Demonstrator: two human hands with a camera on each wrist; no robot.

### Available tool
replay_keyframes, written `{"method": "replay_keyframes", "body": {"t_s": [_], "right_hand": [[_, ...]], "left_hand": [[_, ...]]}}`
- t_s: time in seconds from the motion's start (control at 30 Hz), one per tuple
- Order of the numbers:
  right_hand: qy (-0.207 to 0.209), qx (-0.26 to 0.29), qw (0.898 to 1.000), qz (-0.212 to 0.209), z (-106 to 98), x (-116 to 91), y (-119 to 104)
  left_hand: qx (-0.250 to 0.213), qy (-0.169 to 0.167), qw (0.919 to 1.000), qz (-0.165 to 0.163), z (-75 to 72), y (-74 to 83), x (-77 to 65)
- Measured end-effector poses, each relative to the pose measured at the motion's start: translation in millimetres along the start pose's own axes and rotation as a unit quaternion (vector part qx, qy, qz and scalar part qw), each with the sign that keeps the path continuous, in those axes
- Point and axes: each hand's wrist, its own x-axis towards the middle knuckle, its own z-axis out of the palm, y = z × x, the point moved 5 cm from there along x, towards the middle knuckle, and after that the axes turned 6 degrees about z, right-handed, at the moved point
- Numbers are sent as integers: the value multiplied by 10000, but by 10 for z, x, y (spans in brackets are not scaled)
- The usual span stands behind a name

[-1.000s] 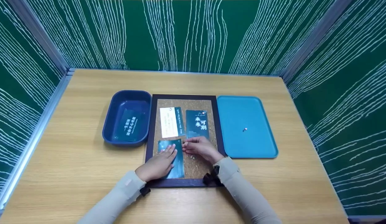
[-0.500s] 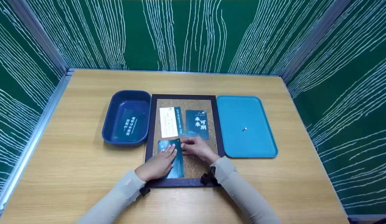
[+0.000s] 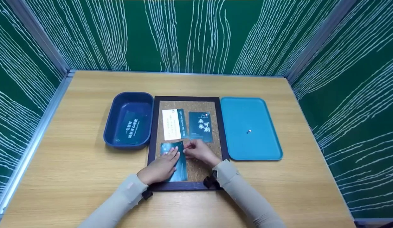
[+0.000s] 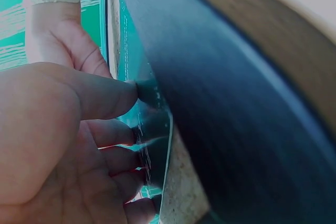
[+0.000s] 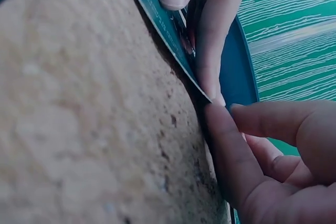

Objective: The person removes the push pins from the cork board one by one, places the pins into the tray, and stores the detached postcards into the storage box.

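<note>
In the head view a teal postcard [image 3: 181, 172] lies on the lower left of a dark-framed corkboard [image 3: 201, 174]. My left hand [image 3: 160, 166] presses on it, fingers extended across its face. My right hand [image 3: 201, 151] has thumb and forefinger drawn together at the card's upper right edge. In the right wrist view the forefinger [image 5: 231, 150] meets the edge of the card [image 5: 157, 22], with the thumb tip close beside it; I cannot tell what lies between them. The left wrist view shows the left thumb [image 4: 107, 95] against the card, whose near edge curves up off the cork.
A white-and-teal card [image 3: 172, 125] and another teal card [image 3: 200, 126] lie on the board's upper half. At left stands a navy bin [image 3: 108, 126] with a teal card [image 3: 131, 128] inside. The light blue tray [image 3: 250, 148] at right bears one small pin-like thing [image 3: 249, 131].
My right hand has moved slightly left, bringing its fingertips against the card's edge, whose upper right corner has shifted left a little. My left hand stays in place.
</note>
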Motion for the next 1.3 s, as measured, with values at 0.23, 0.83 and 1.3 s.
{"method": "replay_keyframes", "body": {"t_s": [0.23, 0.83, 1.3], "right_hand": [[60, -475, 9986, -231, 3, 22, -7], [101, -656, 9977, 163, -1, 16, -1], [4, -174, 9998, 17, 17, 21, -4]], "left_hand": [[48, 4, 10000, -7, 12, -7, 4], [-135, -119, 9998, 45, -36, -22, -7], [-812, 881, 9927, 122, -373, -110, -19]]}}
